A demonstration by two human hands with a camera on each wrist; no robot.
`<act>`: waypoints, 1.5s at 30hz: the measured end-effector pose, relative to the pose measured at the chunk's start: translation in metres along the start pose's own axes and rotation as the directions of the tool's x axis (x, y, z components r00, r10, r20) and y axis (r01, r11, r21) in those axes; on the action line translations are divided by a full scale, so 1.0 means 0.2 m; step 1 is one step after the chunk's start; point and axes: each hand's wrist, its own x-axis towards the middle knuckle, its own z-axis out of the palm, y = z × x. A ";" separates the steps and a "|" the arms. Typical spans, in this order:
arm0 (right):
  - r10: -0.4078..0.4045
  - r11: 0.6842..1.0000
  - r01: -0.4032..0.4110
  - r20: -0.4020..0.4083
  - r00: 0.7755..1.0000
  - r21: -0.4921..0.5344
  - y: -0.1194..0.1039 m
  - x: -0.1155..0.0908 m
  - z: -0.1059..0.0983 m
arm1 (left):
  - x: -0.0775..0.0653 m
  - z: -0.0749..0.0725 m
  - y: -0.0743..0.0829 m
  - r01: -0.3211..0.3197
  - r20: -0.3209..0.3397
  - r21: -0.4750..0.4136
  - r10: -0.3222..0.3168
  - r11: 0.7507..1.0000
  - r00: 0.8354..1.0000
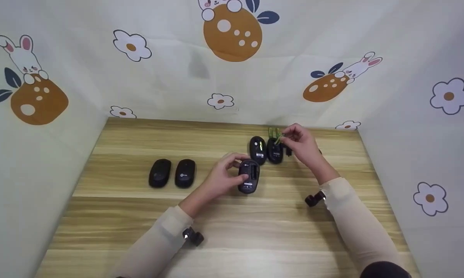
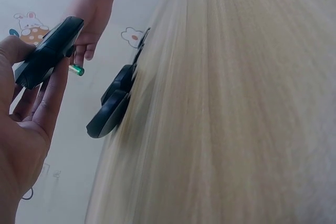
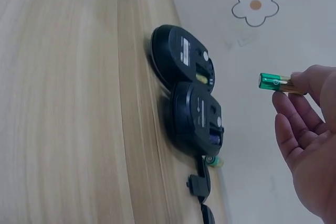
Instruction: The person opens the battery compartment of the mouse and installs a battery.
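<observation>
My left hand (image 1: 225, 173) grips a black computer mouse (image 1: 249, 178), its underside turned up and its battery slot uncovered and dark. Between thumb and fingertips, my right hand (image 1: 303, 148) pinches a green and gold battery (image 3: 275, 82), raised above the table. Close below it, two more black mice lie bottom up, side by side. The outer mouse (image 1: 258, 150) has a battery showing in its slot; in the other mouse (image 3: 197, 121) something bluish shows in the slot. At the table's back edge lie green batteries (image 1: 272, 132), partly behind the right hand's fingers.
Two black mice, one (image 1: 160, 173) beside the other (image 1: 185, 173), stand right side up on the left of the wooden table (image 1: 216, 224). Small black covers (image 3: 199, 184) lie right of the upturned mice. A patterned cloth wall (image 1: 170, 85) rises behind the table and at both sides.
</observation>
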 end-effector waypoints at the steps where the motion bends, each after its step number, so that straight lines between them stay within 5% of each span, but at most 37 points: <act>1: -0.003 1.000 0.003 0.011 1.000 -0.001 -0.01 -0.01 0.01 | 0.00 0.00 0.00 -0.001 -0.001 -0.001 0.001 1.000 1.000; 20: -0.063 0.997 0.068 0.150 0.987 -0.025 -0.22 -0.16 0.13 | -0.01 0.00 -0.01 -0.001 0.001 -0.018 0.001 1.000 1.000; 26: -0.127 0.992 0.124 0.215 0.968 0.027 -0.29 -0.20 0.19 | -0.02 0.00 0.00 0.011 0.005 -0.013 -0.011 1.000 1.000; 45: -0.177 0.974 0.215 0.358 0.917 -0.068 -0.34 -0.25 0.27 | 0.00 0.00 0.00 -0.006 0.014 0.037 0.005 0.999 1.000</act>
